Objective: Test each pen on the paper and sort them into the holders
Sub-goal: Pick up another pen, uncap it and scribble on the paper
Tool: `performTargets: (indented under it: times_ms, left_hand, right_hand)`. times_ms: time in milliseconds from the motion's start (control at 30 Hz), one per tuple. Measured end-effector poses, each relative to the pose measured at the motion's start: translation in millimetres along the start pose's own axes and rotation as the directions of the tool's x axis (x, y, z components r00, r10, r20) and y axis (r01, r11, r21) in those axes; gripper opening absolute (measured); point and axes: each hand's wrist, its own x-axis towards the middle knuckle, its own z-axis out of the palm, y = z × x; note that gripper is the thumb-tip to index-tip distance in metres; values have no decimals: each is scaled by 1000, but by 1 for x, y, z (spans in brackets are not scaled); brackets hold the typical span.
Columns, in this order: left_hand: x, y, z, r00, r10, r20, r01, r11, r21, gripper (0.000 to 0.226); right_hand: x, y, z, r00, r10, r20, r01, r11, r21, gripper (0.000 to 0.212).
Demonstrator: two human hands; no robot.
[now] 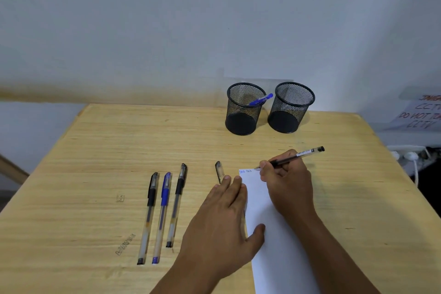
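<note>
My right hand [287, 184] grips a black pen [300, 153] with its tip on the top edge of the white paper [274, 246], beside small blue writing. Flat on the paper's left edge, fingers apart, rests my left hand [222, 229]. The pen's loose cap [219, 169] lies just beyond my left fingertips. Three capped pens lie side by side to the left: a black pen [148, 217], a blue pen [161, 216] and another black pen [176, 205]. Two black mesh holders stand at the back: the left holder [243, 112] contains a blue pen [261, 99], the right holder [290, 108] looks empty.
The wooden table [95, 150] ends at a pale wall behind the holders. Off the right edge are a handwritten paper sign [422, 112] and a white power strip [405, 154] with a cable.
</note>
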Motion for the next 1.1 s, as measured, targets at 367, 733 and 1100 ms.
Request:
performTargets:
  times_ms: [367,733,1100]
  left_hand:
    - [-1,3,0,1000,-27,17,26,999,24,86]
    - [-5,9,-3,999,-43,17,42,999,34,82]
    - [0,6,-15,969,-125,-216,89,982,-167,47]
  right_hand:
    - [11,3,-20,981,152,118,-191,850,491,11]
    - [-1,1,-41,985,127,119,-168,875,454,15]
    - [-32,-4,-68,986,117,122,-163,853,496,12]
